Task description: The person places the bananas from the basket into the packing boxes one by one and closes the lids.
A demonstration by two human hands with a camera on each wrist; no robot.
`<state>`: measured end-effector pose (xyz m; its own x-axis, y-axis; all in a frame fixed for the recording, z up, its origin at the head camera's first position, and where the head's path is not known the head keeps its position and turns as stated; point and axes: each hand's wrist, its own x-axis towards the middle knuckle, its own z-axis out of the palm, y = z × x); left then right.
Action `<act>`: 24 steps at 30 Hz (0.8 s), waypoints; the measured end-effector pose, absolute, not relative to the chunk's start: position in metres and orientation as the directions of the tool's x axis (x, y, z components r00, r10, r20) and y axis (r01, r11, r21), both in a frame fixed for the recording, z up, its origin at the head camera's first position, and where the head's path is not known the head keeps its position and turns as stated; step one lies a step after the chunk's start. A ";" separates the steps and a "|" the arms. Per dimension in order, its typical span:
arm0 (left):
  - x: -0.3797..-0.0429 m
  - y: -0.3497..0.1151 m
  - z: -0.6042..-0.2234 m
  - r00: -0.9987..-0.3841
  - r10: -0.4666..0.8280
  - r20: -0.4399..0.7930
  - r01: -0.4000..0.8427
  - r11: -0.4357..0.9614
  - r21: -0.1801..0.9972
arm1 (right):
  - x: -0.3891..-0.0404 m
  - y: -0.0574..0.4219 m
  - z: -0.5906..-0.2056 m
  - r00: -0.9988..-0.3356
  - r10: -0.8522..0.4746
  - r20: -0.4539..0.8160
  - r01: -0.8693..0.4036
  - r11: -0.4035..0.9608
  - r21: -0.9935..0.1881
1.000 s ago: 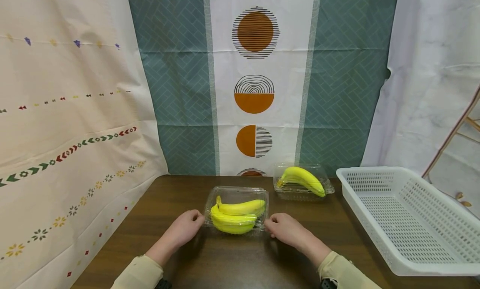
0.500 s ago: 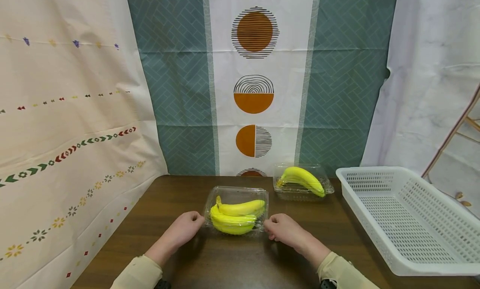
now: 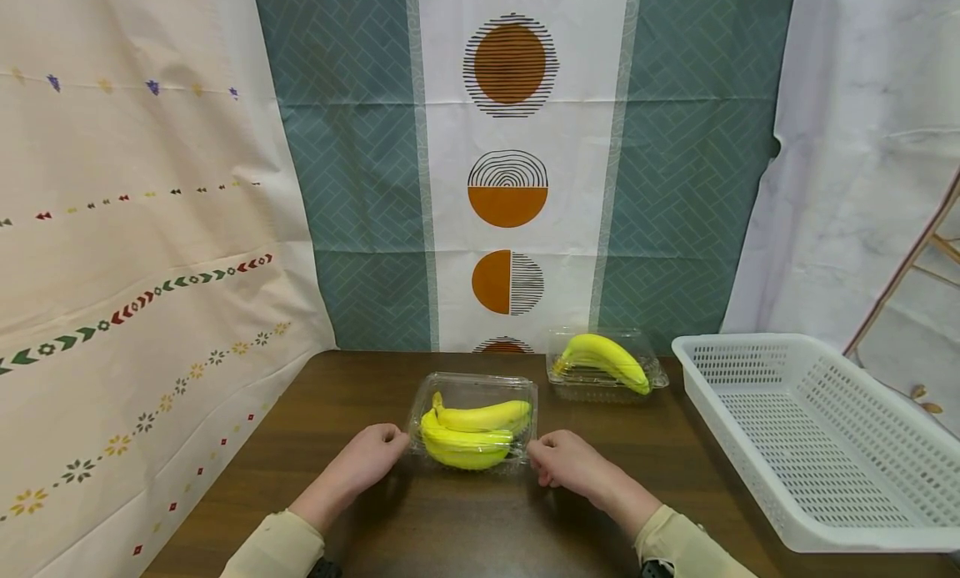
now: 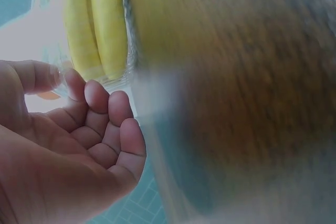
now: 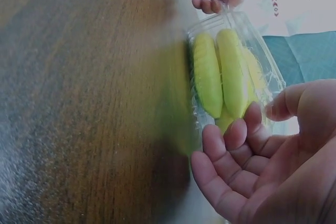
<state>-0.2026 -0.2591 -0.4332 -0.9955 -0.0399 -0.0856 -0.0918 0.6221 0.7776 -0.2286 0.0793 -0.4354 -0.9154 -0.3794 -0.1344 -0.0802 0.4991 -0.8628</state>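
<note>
A clear plastic clamshell container sits on the table in front of me, its lid down over several yellow bananas. My left hand pinches its near left corner between thumb and forefinger; in the left wrist view the other fingers of that hand curl loosely beside it. At the near right corner, my right hand pinches the edge the same way. The right wrist view shows the thumb and forefinger of the right hand at the rim, with bananas beyond. The exact fingertip contact is partly hidden.
Behind to the right stands a second clear container with a banana in it. A white perforated plastic basket occupies the right side of the brown wooden table. Patterned cloths hang at the back and sides.
</note>
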 end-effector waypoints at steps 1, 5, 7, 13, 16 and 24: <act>-0.202 -0.259 -0.433 -0.996 -0.037 -0.084 -0.089 0.626 0.775 | -0.229 0.079 -0.436 -0.912 -0.387 -0.135 -0.082 0.496 -0.864; -0.201 -0.258 -0.430 -0.996 -0.033 -0.080 -0.083 0.637 0.767 | -0.228 0.079 -0.436 -0.906 -0.402 -0.130 -0.092 0.488 -0.868; -0.201 -0.258 -0.431 -0.996 -0.035 -0.083 -0.086 0.640 0.764 | -0.228 0.079 -0.436 -0.909 -0.398 -0.125 -0.095 0.489 -0.867; -0.202 -0.258 -0.431 -0.997 -0.028 -0.070 -0.072 0.640 0.765 | -0.229 0.078 -0.437 -0.921 -0.373 -0.110 -0.099 0.498 -0.861; -0.201 -0.258 -0.430 -0.997 -0.023 -0.069 -0.068 0.640 0.765 | -0.229 0.077 -0.437 -0.924 -0.367 -0.105 -0.102 0.501 -0.859; -0.201 -0.258 -0.430 -0.997 -0.019 -0.074 -0.069 0.641 0.765 | -0.228 0.077 -0.437 -0.924 -0.366 -0.110 -0.092 0.492 -0.866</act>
